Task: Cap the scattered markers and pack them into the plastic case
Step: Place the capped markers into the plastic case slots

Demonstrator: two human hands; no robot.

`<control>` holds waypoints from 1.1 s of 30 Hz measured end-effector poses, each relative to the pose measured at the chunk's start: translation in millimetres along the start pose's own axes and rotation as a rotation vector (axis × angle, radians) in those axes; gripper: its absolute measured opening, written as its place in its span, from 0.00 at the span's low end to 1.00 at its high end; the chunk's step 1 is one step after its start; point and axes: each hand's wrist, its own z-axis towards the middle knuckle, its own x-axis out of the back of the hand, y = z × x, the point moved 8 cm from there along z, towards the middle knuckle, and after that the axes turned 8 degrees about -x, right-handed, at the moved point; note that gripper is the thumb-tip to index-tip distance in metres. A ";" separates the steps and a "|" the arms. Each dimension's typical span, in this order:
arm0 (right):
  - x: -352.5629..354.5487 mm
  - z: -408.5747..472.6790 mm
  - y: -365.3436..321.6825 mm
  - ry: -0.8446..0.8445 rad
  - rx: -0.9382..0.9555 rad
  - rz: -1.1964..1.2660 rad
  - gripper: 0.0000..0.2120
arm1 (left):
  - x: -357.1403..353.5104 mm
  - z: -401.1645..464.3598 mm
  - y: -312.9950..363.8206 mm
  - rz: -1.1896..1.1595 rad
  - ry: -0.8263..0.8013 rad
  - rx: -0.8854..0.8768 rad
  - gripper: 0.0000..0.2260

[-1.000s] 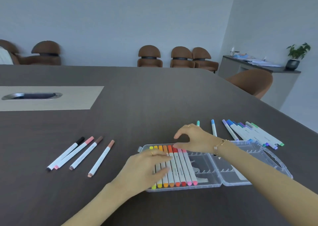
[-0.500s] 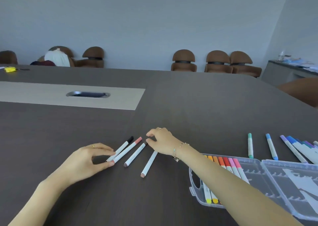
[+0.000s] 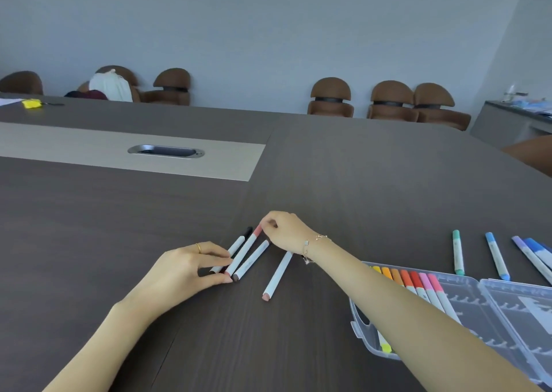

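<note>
Gold ring [image 3: 198,247] left; gold bracelet [image 3: 310,244] right; sleeveless.

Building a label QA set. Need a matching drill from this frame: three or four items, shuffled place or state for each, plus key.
Items
1. pink-capped marker
2. peach-tipped marker
3. red marker
4. teal marker

States
A. slotted in the plastic case
B. loose on the table, beyond the case
C. between the left hand and right hand
D. loose, under the right wrist

Pairs: 1-C, 2-D, 3-A, 4-B
</note>
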 end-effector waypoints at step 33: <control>155.4 -176.7 229.9 0.151 -0.179 0.078 0.09 | -156.9 85.1 316.4 -0.048 -0.134 -0.453 0.19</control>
